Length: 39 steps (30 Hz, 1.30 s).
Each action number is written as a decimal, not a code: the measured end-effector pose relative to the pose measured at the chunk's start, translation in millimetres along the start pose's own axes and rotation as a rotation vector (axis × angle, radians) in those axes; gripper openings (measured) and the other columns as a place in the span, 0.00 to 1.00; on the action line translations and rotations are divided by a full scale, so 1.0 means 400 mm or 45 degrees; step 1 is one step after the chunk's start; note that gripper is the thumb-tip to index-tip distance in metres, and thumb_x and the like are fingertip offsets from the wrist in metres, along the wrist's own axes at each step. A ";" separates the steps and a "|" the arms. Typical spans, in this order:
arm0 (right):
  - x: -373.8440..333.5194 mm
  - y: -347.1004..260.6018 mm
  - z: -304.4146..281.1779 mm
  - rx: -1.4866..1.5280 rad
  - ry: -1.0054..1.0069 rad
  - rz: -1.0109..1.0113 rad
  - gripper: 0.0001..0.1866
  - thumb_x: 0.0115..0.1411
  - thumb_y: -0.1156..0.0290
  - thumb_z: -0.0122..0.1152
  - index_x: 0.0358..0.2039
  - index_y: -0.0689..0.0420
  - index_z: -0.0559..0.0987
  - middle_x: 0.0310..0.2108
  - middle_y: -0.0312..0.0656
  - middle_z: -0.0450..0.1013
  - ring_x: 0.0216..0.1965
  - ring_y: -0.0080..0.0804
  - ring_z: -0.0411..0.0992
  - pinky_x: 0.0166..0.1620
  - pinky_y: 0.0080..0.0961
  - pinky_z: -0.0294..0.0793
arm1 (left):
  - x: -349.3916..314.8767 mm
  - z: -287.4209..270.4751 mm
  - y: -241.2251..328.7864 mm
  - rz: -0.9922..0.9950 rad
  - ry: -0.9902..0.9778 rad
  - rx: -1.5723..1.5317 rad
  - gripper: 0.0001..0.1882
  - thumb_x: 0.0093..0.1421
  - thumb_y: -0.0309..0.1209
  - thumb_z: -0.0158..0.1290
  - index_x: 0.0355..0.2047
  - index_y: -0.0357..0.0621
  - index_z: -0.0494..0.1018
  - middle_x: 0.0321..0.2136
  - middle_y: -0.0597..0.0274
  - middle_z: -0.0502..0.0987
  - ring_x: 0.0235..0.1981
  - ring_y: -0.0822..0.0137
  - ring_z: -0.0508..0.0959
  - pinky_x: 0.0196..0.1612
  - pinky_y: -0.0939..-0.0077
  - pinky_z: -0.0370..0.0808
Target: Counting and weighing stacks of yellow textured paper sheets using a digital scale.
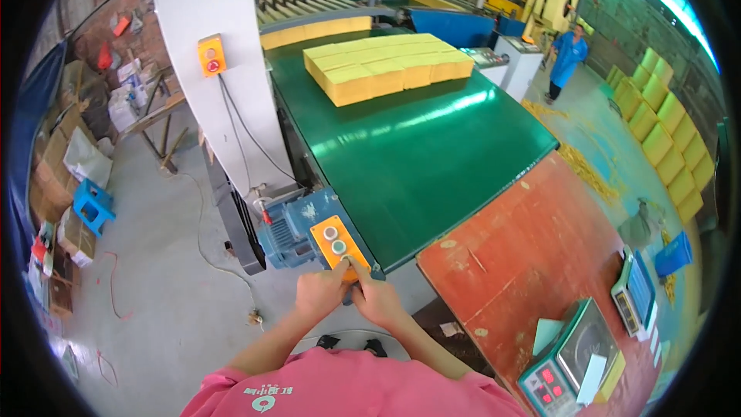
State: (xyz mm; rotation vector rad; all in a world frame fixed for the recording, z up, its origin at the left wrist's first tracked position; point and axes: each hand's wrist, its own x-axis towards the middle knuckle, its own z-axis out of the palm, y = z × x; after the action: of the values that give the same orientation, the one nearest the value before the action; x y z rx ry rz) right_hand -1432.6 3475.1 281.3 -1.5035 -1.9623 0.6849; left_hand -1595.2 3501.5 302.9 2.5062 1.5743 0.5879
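A yellow push-button box [357, 249] with round buttons sits on top of a blue electric motor [283, 233]. My left hand [319, 293] is closed at the box's near end, a finger reaching onto its face by the lowest button. From the other side my right hand [378, 301] meets it, also closed on the near end, with a finger on the same spot. The fingertips hide that lowest button. Beyond the box runs a green conveyor belt [409, 162], carrying a wide block of stacked yellow paper [386, 69] at its far end.
A red-brown table [509, 239] adjoins the belt on the right, bearing two digital scales [590, 344]. A white pillar [224, 108] with a yellow switch box [211, 55] rises at left. A person in blue [569, 58] stands near stacked yellow bundles [664, 123]. Cables cross the floor.
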 end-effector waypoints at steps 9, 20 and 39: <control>-0.004 -0.043 0.039 0.041 0.107 0.202 0.35 0.57 0.71 0.52 0.66 0.55 0.58 0.25 0.57 0.75 0.27 0.58 0.75 0.32 0.51 0.73 | 0.032 -0.017 -0.050 0.351 0.070 -0.104 0.20 0.54 0.39 0.60 0.44 0.44 0.71 0.14 0.61 0.75 0.15 0.61 0.78 0.17 0.65 0.72; -0.005 -0.083 0.064 0.072 0.242 0.322 0.34 0.57 0.72 0.53 0.66 0.51 0.60 0.26 0.57 0.75 0.29 0.58 0.76 0.33 0.50 0.74 | 0.052 -0.021 -0.089 0.473 -0.048 -0.091 0.14 0.57 0.33 0.56 0.42 0.43 0.72 0.14 0.59 0.75 0.16 0.60 0.78 0.19 0.64 0.72; -0.008 -0.092 0.083 0.078 0.284 0.401 0.34 0.56 0.71 0.54 0.66 0.49 0.61 0.27 0.58 0.76 0.28 0.58 0.76 0.33 0.49 0.74 | 0.063 -0.022 -0.104 0.517 -0.050 -0.160 0.12 0.57 0.30 0.54 0.42 0.43 0.72 0.14 0.59 0.75 0.15 0.58 0.77 0.19 0.61 0.71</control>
State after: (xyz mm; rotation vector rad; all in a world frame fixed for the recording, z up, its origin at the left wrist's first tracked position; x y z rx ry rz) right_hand -1480.6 3461.5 282.9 -1.7872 -1.5436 0.6663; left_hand -1624.0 3541.7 304.7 2.7311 0.9811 0.6531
